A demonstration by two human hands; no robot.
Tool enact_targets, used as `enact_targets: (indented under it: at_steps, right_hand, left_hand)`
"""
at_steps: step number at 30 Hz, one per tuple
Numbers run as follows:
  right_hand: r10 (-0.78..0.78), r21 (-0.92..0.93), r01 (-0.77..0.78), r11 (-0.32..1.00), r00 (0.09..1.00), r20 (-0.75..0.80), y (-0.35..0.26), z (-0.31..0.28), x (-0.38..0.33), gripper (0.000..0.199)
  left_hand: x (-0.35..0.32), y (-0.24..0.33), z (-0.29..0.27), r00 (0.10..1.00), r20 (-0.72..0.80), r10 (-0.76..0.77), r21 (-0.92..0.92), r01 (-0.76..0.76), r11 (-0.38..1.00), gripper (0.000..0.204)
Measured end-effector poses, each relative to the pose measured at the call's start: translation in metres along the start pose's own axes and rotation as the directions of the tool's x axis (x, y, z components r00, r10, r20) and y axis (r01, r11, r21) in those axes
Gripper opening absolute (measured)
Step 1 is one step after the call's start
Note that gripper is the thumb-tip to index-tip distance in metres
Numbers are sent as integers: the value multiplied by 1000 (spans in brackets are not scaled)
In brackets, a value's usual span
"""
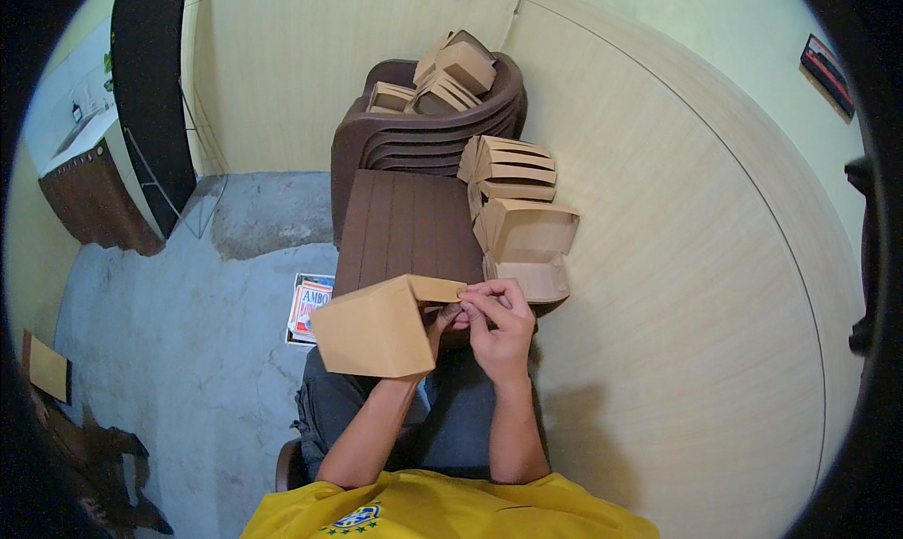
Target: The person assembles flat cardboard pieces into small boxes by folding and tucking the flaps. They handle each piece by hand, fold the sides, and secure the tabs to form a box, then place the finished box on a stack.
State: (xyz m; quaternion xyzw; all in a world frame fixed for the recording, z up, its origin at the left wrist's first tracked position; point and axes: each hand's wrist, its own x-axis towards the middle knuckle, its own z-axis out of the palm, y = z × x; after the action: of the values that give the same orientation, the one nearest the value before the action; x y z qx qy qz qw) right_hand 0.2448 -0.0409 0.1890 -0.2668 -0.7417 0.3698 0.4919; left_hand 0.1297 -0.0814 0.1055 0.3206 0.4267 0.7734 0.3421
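Note:
A folded brown cardboard box [372,330] is held above my lap at the near end of the brown slatted table. My left hand [440,323] reaches in behind its right side, and the box wall hides most of that hand; some fingers show at a narrow flap sticking out to the right. My right hand [499,332] pinches the end of this flap with thumb and fingertips. Both hands meet there, almost touching.
On the right edge of the brown table [404,224] stand nested cardboard boxes [513,172] and an open box [529,233]. Stacked brown plastic chairs [353,144] behind carry more boxes [461,64]. A wall runs along the right; a white-rimmed container [293,313] with printed papers sits left of the table.

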Motion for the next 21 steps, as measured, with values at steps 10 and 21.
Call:
enact_targets:
  at_steps: [10,21]
  right_hand:
    - [-103,158,91,983,993,66,13,3,3,18]
    - [52,285,-87,955,990,128,25,8,-8,24]
  left_hand:
    - [2,-7,-6,992,114,-62,-419,104,902,11]
    - [-4,9,-2,992,65,-111,-203,122,972,19]
